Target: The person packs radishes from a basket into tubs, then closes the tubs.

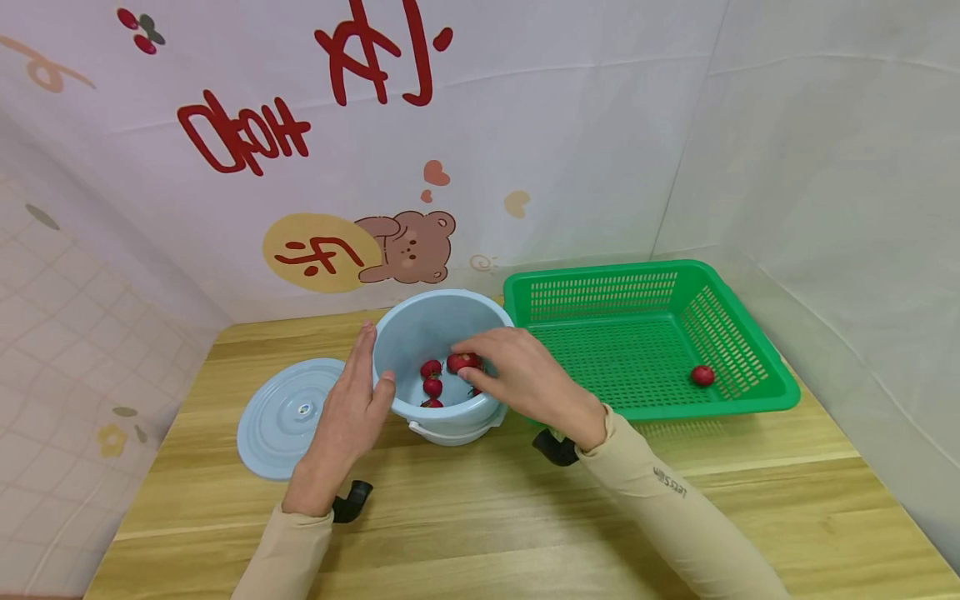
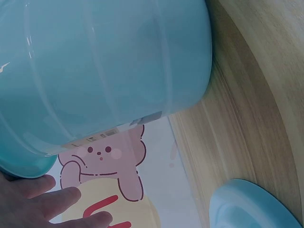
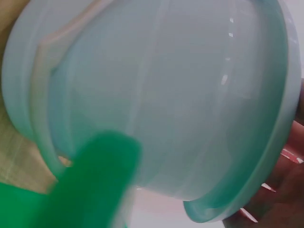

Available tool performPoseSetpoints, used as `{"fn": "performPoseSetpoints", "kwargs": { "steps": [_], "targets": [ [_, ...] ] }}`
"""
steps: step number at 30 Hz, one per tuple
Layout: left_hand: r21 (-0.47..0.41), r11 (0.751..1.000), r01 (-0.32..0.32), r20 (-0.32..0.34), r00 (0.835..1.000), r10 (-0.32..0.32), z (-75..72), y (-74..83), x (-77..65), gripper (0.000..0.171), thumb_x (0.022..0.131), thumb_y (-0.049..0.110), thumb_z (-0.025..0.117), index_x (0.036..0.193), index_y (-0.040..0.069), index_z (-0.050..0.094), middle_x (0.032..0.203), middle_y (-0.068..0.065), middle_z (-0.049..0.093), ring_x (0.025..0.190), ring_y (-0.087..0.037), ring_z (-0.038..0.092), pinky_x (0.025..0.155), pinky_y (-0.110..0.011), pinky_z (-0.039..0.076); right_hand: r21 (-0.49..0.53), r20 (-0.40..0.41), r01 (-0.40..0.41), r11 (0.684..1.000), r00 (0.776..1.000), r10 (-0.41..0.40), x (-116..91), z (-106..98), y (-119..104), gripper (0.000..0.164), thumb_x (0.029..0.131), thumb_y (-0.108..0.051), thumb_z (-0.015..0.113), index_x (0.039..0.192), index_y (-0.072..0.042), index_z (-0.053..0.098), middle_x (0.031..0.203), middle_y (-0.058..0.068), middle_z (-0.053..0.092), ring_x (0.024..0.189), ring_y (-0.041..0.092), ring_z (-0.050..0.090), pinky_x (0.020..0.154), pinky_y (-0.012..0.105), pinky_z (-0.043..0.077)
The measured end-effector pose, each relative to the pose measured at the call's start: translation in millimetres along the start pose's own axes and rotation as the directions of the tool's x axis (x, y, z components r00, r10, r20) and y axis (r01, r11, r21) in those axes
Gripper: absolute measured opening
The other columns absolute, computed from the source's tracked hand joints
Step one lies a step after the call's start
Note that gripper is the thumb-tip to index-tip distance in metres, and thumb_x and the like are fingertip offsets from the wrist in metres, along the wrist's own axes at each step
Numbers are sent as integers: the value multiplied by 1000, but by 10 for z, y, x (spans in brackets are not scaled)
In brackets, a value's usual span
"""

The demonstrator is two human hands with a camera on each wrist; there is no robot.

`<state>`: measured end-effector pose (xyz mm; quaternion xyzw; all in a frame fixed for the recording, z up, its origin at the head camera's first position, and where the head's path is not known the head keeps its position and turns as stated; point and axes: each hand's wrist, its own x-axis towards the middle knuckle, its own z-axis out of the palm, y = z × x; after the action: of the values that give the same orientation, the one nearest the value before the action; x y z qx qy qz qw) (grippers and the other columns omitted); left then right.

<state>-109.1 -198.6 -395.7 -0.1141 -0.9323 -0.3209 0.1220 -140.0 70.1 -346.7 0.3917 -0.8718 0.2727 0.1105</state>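
A light-blue bucket (image 1: pixel 408 333) stands upright on the table, with several small red tomatoes (image 1: pixel 432 387) lying in its bottom. Reaching over the right side of the rim, my right hand (image 1: pixel 521 371) pinches a red tomato (image 1: pixel 462 362) between fingers and thumb inside the bucket. My left hand (image 1: pixel 348 417) rests along the left side of the rim with its fingers straight. The left wrist view shows the bucket's outer wall (image 2: pixel 104 71) beside the left fingers (image 2: pixel 61 195). In the right wrist view, right-hand fingers (image 3: pixel 287 185) show beyond the bucket's rim.
A green slotted basket (image 1: pixel 607 342) stands right of the bucket, close against it, with one tomato (image 1: pixel 702 376) at its right end. A round blue lid (image 1: pixel 273 429) lies on the wooden table (image 1: pixel 465 533) at left, partly behind the left hand. Printed cloth (image 1: pixel 585 142) hangs behind.
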Motion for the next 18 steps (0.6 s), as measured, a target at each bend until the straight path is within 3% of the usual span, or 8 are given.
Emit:
{"fn": "performPoseSetpoints", "kwargs": {
  "steps": [2,7,10,18],
  "targets": [
    [-2,1000,0,3,1000,0,2,1,1,68,106,28,43,165,4,19,173,-9,16,152,-38,30,116,-62,34,3,32,-29,1000,999,29,12,-12,-5,25,97,-23,75,119,-12,77,110,-2,75,101,16,67,93,38,53],
    [-6,1000,0,6,1000,0,5,4,-1,68,107,30,43,165,4,18,173,-8,15,153,-38,30,116,-62,33,27,73,-88,996,994,86,-10,-21,2,26,99,-24,72,123,-14,76,122,0,74,126,26,63,108,47,48],
    [-4,1000,5,5,1000,-5,3,8,-1,68,107,31,42,165,5,18,173,-8,15,153,-37,29,117,-61,32,62,37,-80,995,996,78,-76,-26,5,27,99,-25,71,123,-14,76,125,0,73,135,27,57,112,48,44],
    [0,1000,12,7,1000,-12,-1,8,-7,68,107,30,41,166,5,17,173,-8,15,153,-37,28,117,-61,31,129,-121,-11,992,992,26,-344,-150,29,32,100,-26,70,130,-14,72,131,0,69,128,21,60,103,45,52]
  ]
}}
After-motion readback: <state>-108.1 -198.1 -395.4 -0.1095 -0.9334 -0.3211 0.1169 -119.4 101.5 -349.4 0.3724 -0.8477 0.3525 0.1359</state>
